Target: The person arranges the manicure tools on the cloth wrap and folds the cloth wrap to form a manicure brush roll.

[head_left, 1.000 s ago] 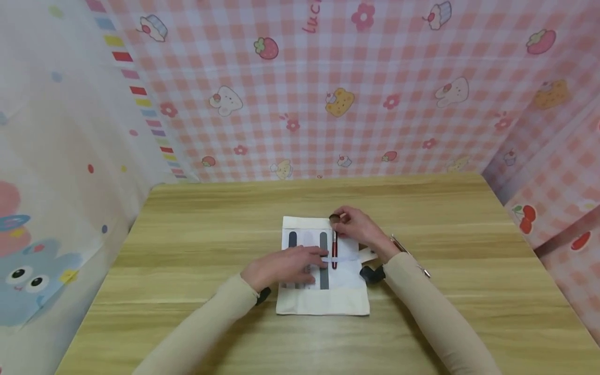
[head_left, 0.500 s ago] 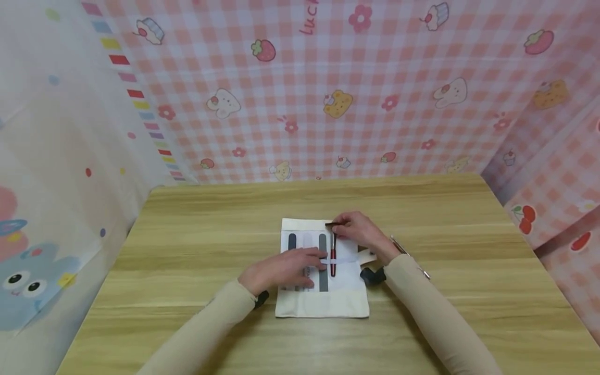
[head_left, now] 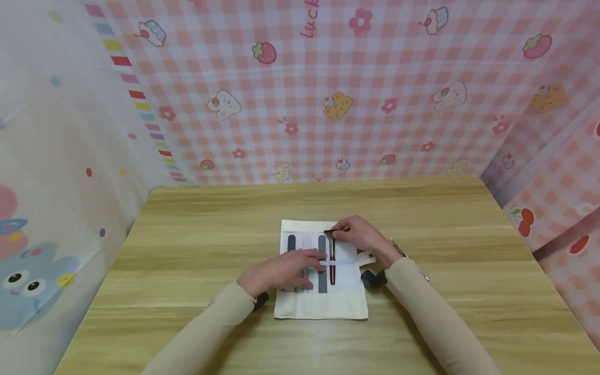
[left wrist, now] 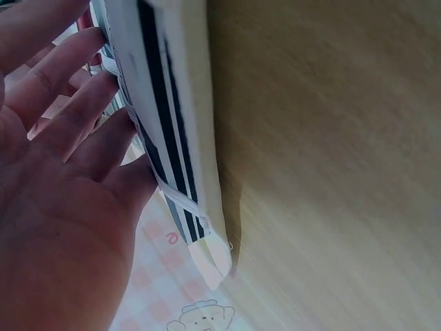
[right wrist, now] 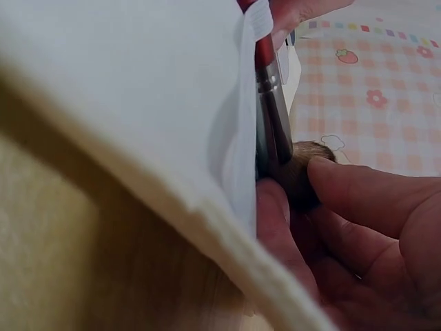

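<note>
A white cloth roll case (head_left: 321, 306) lies spread on the table. Its elastic band crosses the red handle of a makeup brush (head_left: 333, 273), which points toward the person. At the brush's far end, the right hand (head_left: 358, 233) pinches the bristle head; in the right wrist view, thumb and fingers grip the brown bristles (right wrist: 303, 172) below the dark metal ferrule (right wrist: 273, 114). The left hand (head_left: 281, 270) lies over the case with fingers fairly straight, fingertips near the band. Partly under it are a dark round-ended strip (head_left: 291, 242) and a grey one (head_left: 322, 247).
A thin silver rod (head_left: 397, 246) lies on the wooden table (head_left: 211, 219), partly hidden under the right forearm. A pale strap (head_left: 366, 258) sticks out from the case's right side. Patterned cloth (head_left: 300, 130) hangs behind the table and at both sides.
The brush has slid toward the person under the elastic band, its handle end now lower on the case. The right hand has moved slightly with it. The left hand stays over the case.
</note>
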Action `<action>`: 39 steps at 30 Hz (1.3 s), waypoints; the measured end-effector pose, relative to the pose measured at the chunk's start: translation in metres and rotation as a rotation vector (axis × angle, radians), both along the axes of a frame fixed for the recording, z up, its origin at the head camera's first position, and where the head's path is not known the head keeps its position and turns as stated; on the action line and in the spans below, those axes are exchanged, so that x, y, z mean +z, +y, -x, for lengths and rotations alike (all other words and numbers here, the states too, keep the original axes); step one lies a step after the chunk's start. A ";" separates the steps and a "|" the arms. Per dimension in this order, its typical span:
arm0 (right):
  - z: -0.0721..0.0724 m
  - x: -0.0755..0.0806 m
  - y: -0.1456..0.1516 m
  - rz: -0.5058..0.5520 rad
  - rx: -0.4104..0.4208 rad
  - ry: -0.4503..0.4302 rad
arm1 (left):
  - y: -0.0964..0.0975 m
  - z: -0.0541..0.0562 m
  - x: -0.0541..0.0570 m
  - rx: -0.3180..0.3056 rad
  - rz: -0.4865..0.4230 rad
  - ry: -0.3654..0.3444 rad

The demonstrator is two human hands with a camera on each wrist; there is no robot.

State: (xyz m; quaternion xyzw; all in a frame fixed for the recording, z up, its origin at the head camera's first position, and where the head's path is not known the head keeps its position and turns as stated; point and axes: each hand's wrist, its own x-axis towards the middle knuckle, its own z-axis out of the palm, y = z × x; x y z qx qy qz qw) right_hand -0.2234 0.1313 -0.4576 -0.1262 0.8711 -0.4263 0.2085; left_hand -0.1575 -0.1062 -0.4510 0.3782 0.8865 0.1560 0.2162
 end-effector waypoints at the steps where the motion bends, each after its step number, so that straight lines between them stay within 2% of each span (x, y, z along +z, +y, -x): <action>1: 0.000 0.000 0.000 -0.003 0.006 0.004 | 0.000 0.000 0.000 0.001 -0.001 -0.003; 8: 0.001 -0.002 0.000 -0.030 0.024 0.029 | -0.001 0.000 0.002 0.001 -0.003 -0.008; 17: 0.001 -0.001 -0.003 -0.056 0.100 0.056 | -0.003 -0.001 0.001 0.011 -0.003 -0.003; 24: -0.001 -0.002 0.001 -0.016 0.115 0.049 | -0.003 -0.001 -0.002 0.023 -0.019 -0.018; 29: -0.004 0.000 0.005 0.031 0.088 0.049 | -0.002 -0.001 -0.003 0.019 -0.025 -0.005; 39: -0.016 0.020 0.030 0.103 0.007 0.171 | 0.000 -0.002 -0.003 0.046 -0.027 -0.039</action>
